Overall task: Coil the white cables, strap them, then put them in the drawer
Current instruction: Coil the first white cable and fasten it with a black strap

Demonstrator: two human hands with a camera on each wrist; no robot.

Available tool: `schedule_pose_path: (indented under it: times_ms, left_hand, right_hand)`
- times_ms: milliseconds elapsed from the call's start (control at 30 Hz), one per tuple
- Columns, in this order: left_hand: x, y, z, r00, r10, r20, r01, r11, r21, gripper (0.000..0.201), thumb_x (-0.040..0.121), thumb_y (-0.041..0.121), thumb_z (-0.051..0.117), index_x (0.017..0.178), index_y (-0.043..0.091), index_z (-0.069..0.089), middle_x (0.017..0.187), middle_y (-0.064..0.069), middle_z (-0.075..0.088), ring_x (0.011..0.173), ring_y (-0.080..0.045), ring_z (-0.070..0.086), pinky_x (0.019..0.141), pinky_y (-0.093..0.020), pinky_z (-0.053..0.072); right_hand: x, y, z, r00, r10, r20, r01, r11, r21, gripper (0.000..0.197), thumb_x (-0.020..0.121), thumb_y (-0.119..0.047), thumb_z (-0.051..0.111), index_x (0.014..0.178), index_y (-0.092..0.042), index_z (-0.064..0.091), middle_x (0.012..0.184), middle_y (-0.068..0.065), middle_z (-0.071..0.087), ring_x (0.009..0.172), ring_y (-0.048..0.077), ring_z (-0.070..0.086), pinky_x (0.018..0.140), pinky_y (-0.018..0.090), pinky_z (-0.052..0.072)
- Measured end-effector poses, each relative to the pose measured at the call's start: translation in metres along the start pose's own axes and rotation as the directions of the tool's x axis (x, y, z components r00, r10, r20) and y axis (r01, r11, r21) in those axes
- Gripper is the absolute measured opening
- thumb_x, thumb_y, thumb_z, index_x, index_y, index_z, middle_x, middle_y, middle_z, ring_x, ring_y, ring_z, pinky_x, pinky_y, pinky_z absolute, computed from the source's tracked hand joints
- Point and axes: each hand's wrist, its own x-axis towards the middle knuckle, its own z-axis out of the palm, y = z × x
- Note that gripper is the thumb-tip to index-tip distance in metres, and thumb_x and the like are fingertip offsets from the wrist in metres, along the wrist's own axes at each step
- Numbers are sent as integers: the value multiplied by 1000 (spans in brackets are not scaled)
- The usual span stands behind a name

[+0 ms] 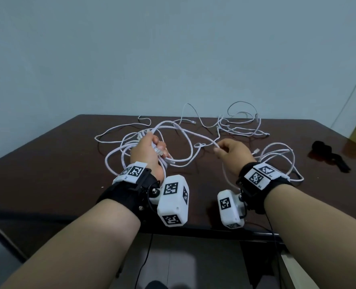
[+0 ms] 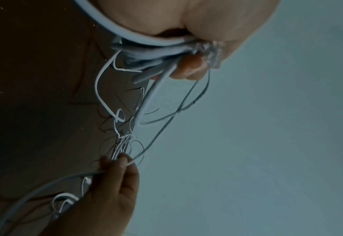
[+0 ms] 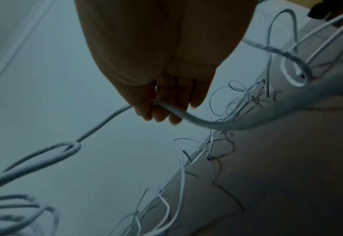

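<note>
My left hand (image 1: 150,151) grips a bundle of white cable loops (image 1: 181,140) above the dark table, with a clear plug (image 1: 158,151) by the thumb. The left wrist view shows those gathered strands (image 2: 154,47) clamped in the fist (image 2: 188,52). My right hand (image 1: 231,152) pinches a single strand of the same cable (image 3: 188,117) between thumb and fingers (image 3: 158,111). A small kink loop (image 1: 199,145) sits in the strand between the hands. More white cable (image 1: 241,127) lies tangled at the back of the table, and another length (image 1: 277,155) curls beyond my right wrist.
The dark brown table (image 1: 47,163) stands against a pale wall. Black straps (image 1: 327,154) lie at its right side, past the loose cable. The table's front edge runs just under my wrists.
</note>
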Motion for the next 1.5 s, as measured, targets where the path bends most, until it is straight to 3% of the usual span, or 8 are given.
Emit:
schedule_pose_path:
  times_ms: [200, 400, 500, 833, 967, 1167, 1333, 1500]
  left_hand:
    - [7, 6, -2, 960, 94, -262, -36, 975, 220, 34, 91, 24, 47, 59, 15, 40, 40, 0, 41, 36, -16, 38, 53, -26, 36]
    - [8, -7, -5, 979, 143, -148, -112, 973, 200, 44, 97, 33, 47, 58, 13, 40, 35, 5, 38, 32, -13, 35, 54, -29, 29]
    - [11, -10, -6, 979, 170, -116, -143, 967, 210, 43, 98, 30, 47, 59, 13, 41, 35, 5, 39, 31, -12, 35, 55, -30, 28]
    - [11, -14, -11, 972, 186, -147, -140, 950, 278, 41, 96, 26, 51, 57, 13, 49, 38, 6, 48, 48, -17, 41, 65, -32, 36]
    - [5, -16, -5, 971, 215, -104, -177, 941, 289, 37, 99, 22, 46, 65, 12, 54, 40, 6, 58, 41, -8, 55, 71, -28, 46]
    - [16, -16, -23, 962, 256, -93, -194, 884, 426, 69, 95, 39, 49, 29, 20, 49, 35, 6, 48, 51, -22, 45, 73, -39, 40]
    - [20, -14, -30, 945, 306, -115, -207, 834, 512, 68, 90, 50, 52, 30, 19, 46, 37, 8, 42, 48, -20, 40, 63, -35, 35]
    - [18, -19, -36, 961, 276, -15, -188, 692, 697, 60, 75, 67, 51, 40, 19, 53, 52, 0, 54, 57, -25, 51, 68, -38, 42]
  right_hand:
    - [-19, -10, 11, 879, 31, 476, 99, 964, -247, 21, 87, -9, 48, 95, -22, 63, 68, -6, 57, 63, 14, 56, 69, 21, 45]
    - [-26, -14, 30, 782, 36, 623, 127, 968, -216, 45, 82, -53, 58, 117, -26, 54, 110, -3, 62, 97, 16, 61, 91, 31, 48]
    - [-33, -12, 39, 724, 83, 685, 208, 920, -332, 59, 72, -48, 72, 123, -27, 52, 117, -4, 59, 109, 16, 56, 95, 31, 45]
    - [-36, -7, 50, 882, -74, 465, 253, 908, -334, 33, 79, -28, 64, 109, -19, 54, 115, 2, 55, 105, 22, 54, 84, 28, 44]
    - [-33, -11, 68, 840, -47, 540, 254, 914, -316, 59, 79, -33, 66, 131, -19, 42, 131, 3, 50, 117, 23, 51, 98, 33, 43]
    - [-36, -16, 79, 782, -49, 621, 254, 935, -246, 27, 91, -23, 52, 117, -21, 57, 115, 5, 63, 107, 23, 56, 95, 33, 44]
    - [-24, -18, 58, 846, -127, 518, 290, 925, -246, 24, 93, -30, 50, 113, -36, 61, 117, -3, 64, 115, 23, 53, 105, 37, 37]
    - [-22, -40, 22, 852, -264, 452, 335, 939, -83, 21, 94, -18, 51, 107, -22, 66, 92, -7, 59, 89, 8, 53, 84, 20, 38]
